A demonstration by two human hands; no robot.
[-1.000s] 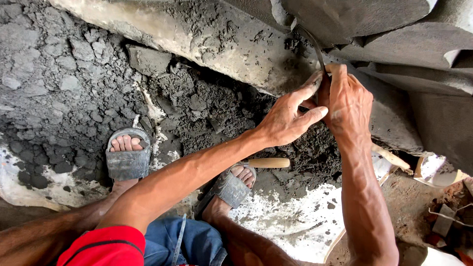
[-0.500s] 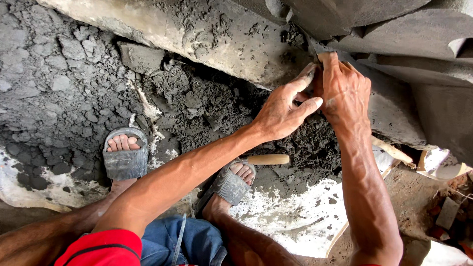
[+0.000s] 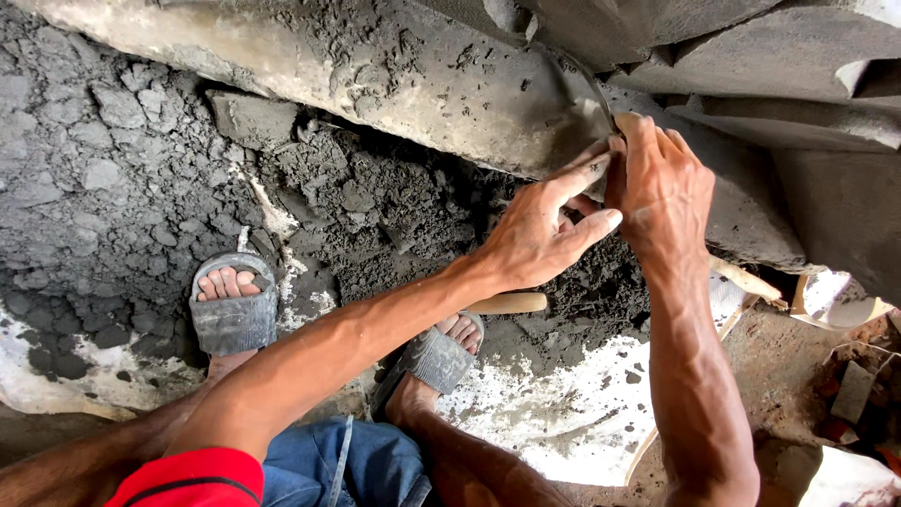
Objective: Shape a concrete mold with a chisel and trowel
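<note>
Pressing point: both hands meet at the lower edge of a long grey slab (image 3: 394,84) caked with dark mortar, where its pale bare face ends against a darker slab (image 3: 751,216) to the right.
Slab axis: it runs from upper left down to the right across the view, so the worked edge lies up and ahead of the person, above the feet.
Thin strip: a narrow dark line (image 3: 589,83), perhaps a wire or a seam, curves down to the fingertips; what it is cannot be told.
Left hand (image 3: 540,230): reaches in from the lower left, forefinger stretched along the slab's edge, thumb spread below, other fingers curled; it seems to pinch or press something small, hidden between the two hands.
Right hand (image 3: 662,192): comes up from below right, back to the camera, fingers together and bent over the same spot, touching the left hand's fingertips; what it grips, if anything, is hidden.
Nearer hand: both are on the spot; the right covers it from the right side, the left from underneath.
Mortar heap (image 3: 375,207): dark, crumbly, under the slab and just beneath the hands.
Wooden handle (image 3: 507,303): lies in the heap below the left wrist, untouched.
Feet: sandalled left foot (image 3: 230,305) and right foot (image 3: 441,352) stand by the heap, on a white sheet (image 3: 563,413).
</note>
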